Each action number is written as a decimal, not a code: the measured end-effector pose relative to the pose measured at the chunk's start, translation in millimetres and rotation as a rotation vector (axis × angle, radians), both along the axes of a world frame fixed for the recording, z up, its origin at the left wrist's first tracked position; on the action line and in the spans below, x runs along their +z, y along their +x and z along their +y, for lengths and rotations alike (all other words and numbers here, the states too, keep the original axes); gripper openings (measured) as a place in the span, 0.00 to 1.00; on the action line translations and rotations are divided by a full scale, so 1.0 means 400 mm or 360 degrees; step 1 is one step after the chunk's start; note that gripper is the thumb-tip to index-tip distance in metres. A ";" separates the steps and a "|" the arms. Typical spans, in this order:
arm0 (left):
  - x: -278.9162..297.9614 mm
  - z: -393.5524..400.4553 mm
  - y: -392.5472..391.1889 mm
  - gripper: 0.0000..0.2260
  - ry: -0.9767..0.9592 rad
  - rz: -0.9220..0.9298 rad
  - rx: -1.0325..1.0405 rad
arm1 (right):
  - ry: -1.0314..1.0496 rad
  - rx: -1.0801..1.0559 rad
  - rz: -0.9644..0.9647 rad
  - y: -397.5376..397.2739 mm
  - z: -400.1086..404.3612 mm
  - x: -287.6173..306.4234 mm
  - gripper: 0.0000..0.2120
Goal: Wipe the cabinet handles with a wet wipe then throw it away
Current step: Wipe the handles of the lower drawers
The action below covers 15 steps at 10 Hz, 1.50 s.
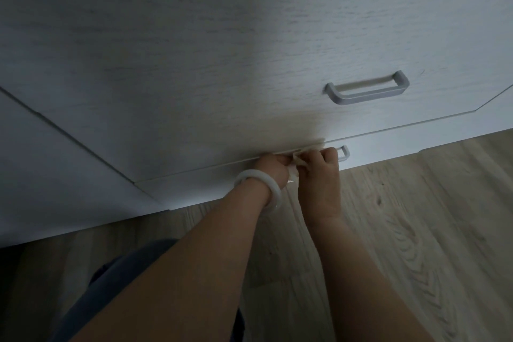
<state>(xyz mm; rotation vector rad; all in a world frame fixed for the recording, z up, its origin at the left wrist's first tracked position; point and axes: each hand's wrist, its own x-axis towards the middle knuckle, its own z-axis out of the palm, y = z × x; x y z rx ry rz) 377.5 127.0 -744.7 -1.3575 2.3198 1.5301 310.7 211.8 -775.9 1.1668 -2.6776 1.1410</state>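
A white cabinet with stacked drawers fills the upper view. The upper drawer carries a grey metal handle (367, 88). On the bottom drawer only the right end of a second grey handle (343, 153) shows. My right hand (319, 166) grips a white wet wipe (298, 162) wrapped over the rest of that handle. My left hand (273, 168), with a white bangle on its wrist, pinches the wipe's left end right beside the right hand. Both hands are at the gap between the two drawers.
Light wood-grain floor (416, 216) runs under the cabinet and to the right. A cabinet side panel (55, 175) angles away at the left. My dark-clothed knee (125, 272) is at the lower left.
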 end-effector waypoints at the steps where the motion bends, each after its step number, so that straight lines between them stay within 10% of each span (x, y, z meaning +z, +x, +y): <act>1: 0.003 -0.007 -0.002 0.16 0.0059 0.0030 0.0137 | 0.0038 0.0064 0.0100 -0.011 -0.010 -0.005 0.05; 15: -0.029 0.008 -0.017 0.17 0.0179 0.0148 0.0316 | -0.0045 -0.0123 -0.0361 -0.103 0.089 0.023 0.10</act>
